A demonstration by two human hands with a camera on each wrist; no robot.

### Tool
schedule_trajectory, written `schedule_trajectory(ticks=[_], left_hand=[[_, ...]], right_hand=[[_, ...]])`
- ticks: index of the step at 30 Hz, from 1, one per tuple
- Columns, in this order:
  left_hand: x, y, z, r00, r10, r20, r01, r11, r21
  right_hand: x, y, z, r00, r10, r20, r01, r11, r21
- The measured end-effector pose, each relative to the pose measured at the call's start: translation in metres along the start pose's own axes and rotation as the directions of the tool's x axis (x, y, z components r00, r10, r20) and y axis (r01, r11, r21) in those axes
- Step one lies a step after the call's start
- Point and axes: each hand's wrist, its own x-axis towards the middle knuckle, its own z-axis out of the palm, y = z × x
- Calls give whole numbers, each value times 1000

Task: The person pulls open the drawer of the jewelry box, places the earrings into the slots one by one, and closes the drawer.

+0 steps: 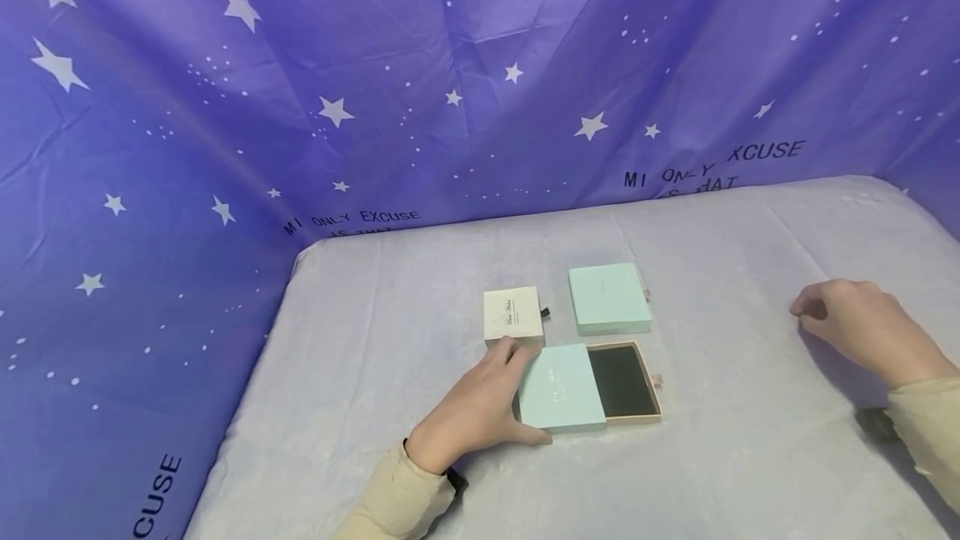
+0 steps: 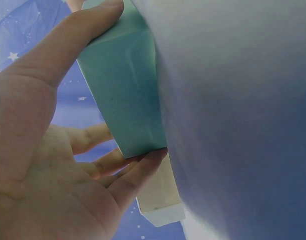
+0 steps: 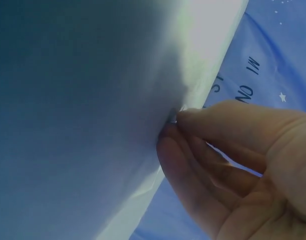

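Note:
My left hand (image 1: pixel 483 398) grips the left end of a mint drawer box (image 1: pixel 562 388), thumb along the near edge and fingers at the far edge. The box's drawer (image 1: pixel 625 382) is slid partway out to the right, showing a dark lining and a small ribbon tab (image 1: pixel 657 379). Off to the right, low over the cloth, my right hand (image 1: pixel 858 323) has its thumb and fingertips together. In the right wrist view they pinch a tiny shiny piece (image 3: pixel 173 117), mostly hidden, its kind unclear.
A white box (image 1: pixel 512 313) with a black tab lies just beyond my left fingers. Behind the opened box sits a closed mint box (image 1: pixel 609 298) with a ribbon tab. Pale cloth (image 1: pixel 735 457) covers the table, and a purple star-printed curtain (image 1: pixel 465 65) hangs behind and at the left.

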Motion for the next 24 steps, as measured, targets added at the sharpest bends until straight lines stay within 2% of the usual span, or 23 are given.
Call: schedule_trajectory(ticks=[5,11,20,24], left_hand=[[0,-1,0,1000,-1,4,1,1000,-6],[0,-1,0,1000,3,-3,-3,1000,-8],[0,-1,0,1000,5,-7,-5,1000,-9],[1,-2,1,1000,9,-7,-9,1000,-8]], right_hand=[[-1,-1,-1,999,14,46,-14,1000,0],[-2,1,-1,998,-22,60,22,1000,10],[-5,0,2,1000,-18,1,19,1000,-26],[-5,-3,3,998,-20,-55,19,1000,-20]])
